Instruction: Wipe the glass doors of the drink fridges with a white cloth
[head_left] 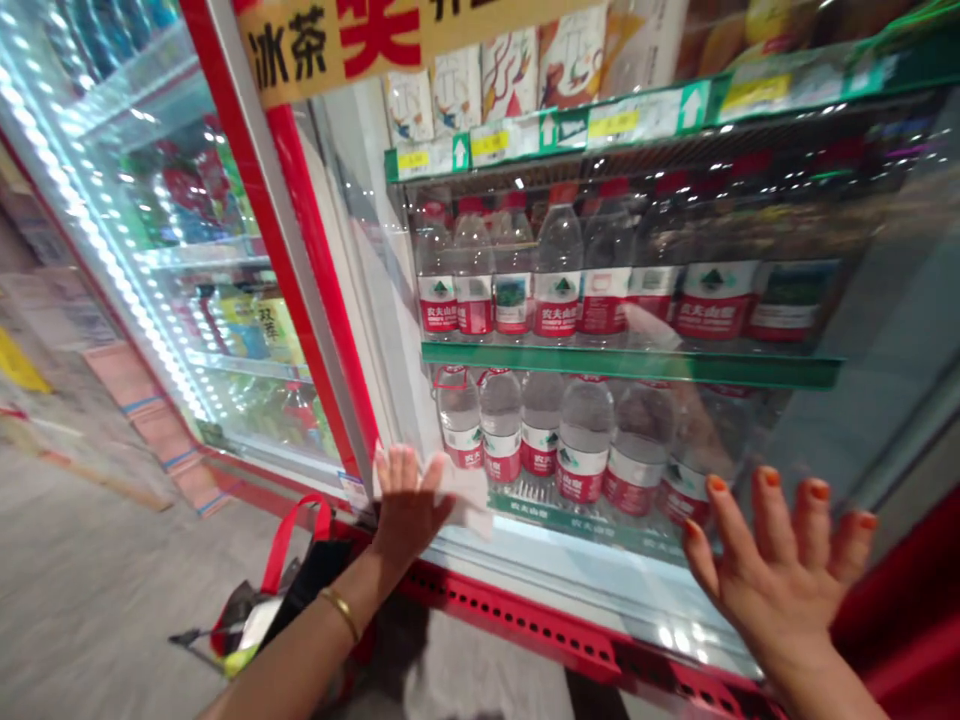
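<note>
The open left hand (409, 505) and open right hand (780, 570) lie spread against the cooler's glass door (795, 420), where a slipping palm could jolt it and topple the water bottles (585, 440) behind.

Glass door (600, 585) bars the water bottles (585, 440) (fingers (769, 515) against it).

Your left hand (409, 510) and right hand (780, 580) both open, backs toward you, well apart. Left: fingers (401, 470) upright, close together; left forearm (289, 665) slants in from lower left. Right: fingers (772, 510) splayed wide, nails painted orange; right wrist (814, 685) enters at lower right.
</note>
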